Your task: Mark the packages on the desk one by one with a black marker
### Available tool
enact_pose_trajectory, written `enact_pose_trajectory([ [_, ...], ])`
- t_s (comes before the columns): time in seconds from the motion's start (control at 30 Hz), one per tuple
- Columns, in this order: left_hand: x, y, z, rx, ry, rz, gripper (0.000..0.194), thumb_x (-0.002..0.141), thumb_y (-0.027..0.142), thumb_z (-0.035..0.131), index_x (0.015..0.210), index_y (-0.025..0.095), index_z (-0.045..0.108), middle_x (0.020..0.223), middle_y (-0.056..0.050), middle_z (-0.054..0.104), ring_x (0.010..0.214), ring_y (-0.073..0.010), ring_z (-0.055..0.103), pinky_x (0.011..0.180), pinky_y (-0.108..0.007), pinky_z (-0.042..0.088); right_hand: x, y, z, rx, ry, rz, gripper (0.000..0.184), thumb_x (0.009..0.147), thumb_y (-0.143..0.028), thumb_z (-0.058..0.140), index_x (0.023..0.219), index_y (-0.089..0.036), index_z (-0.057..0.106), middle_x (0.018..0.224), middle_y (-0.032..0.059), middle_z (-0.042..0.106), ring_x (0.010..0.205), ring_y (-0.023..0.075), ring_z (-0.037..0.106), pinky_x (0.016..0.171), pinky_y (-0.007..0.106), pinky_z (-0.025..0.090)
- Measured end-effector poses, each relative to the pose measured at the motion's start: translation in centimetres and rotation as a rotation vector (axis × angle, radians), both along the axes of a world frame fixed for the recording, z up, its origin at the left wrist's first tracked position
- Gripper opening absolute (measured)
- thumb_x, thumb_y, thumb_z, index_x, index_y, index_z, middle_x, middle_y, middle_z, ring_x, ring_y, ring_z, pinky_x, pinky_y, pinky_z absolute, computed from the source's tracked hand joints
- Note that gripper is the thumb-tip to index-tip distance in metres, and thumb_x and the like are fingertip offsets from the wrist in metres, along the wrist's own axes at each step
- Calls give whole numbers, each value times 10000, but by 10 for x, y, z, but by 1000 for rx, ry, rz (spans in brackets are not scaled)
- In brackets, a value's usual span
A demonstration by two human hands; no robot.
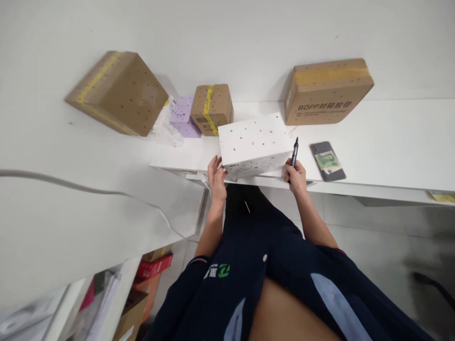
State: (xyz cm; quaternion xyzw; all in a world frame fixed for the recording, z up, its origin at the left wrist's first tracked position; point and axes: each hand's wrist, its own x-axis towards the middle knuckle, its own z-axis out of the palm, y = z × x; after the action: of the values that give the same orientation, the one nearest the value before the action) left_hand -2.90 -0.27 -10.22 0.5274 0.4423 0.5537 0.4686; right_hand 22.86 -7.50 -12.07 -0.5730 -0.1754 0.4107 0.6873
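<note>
The white box [254, 139], flecked with small dark ovals, sits at the near edge of the desk [391, 142], straight ahead of the person. Its lower front appears to reach that edge, so a careless tug toward 6 o'clock could tip it off.

At its 8 o'clock corner is the left hand [217, 179], fingers loosely parted against the side rather than clamped; with so light a hold, the box could skid under a push. A white cable [204, 180] hangs close to that hand and might snag it.

At 4 o'clock the right hand [295, 176] is curled round a black pen [295, 154] — tip toward 12. Whether the tip is capped I can't tell; if bare, it could streak the box's side when the wrist swings.

Farther out, a phone [329, 161] with a banknote on it lies at 3 o'clock, where the right elbow or sleeve might sweep it. A lettered carton [320, 104] stands at 2 o'clock, a small brown carton [212, 110] at 10 — shoving the box that way would bump it.
</note>
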Motion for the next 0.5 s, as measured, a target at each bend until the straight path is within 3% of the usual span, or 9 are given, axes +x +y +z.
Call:
enact_pose_trajectory([
  [0.07,4,-1,15,112,114,48,553,947,603,517,1417,312,508,1459,-120,544,1341,-276,558,1007,-424,550,-1,0,2,3,16,-20,258,643,-328,725,838,-236,584,468,-138,443,303,43,334,307,189,256],
  [0.17,12,-2,36,394,337,128,510,972,590,486,1350,258,571,1463,-132,514,1378,-273,513,1111,-455,472,-3,0,4,-3,54,-55,303,666,-419,751,838,-226,593,656,-93,592,316,11,350,298,187,244],
  [0.27,22,-4,48,616,552,185,441,982,519,503,1268,207,628,1441,-154,519,1400,-281,476,1146,-473,426,-4,0,6,-12,100,-80,365,678,-496,762,835,-212,595,834,-47,668,332,-6,360,293,191,243],
  [0.4,32,-4,48,708,742,174,347,963,463,557,1144,198,691,1275,-137,647,1292,-272,558,1170,-496,394,-5,0,8,-10,105,-94,400,695,-549,755,862,-215,609,864,-36,673,345,-4,360,295,197,254],
  [0.5,33,-3,45,663,724,153,317,920,458,634,1111,218,716,1243,-115,682,1245,-279,587,1183,-507,377,-5,0,10,7,93,-83,392,710,-552,744,862,-216,614,872,-37,660,344,-5,365,298,204,251],
])
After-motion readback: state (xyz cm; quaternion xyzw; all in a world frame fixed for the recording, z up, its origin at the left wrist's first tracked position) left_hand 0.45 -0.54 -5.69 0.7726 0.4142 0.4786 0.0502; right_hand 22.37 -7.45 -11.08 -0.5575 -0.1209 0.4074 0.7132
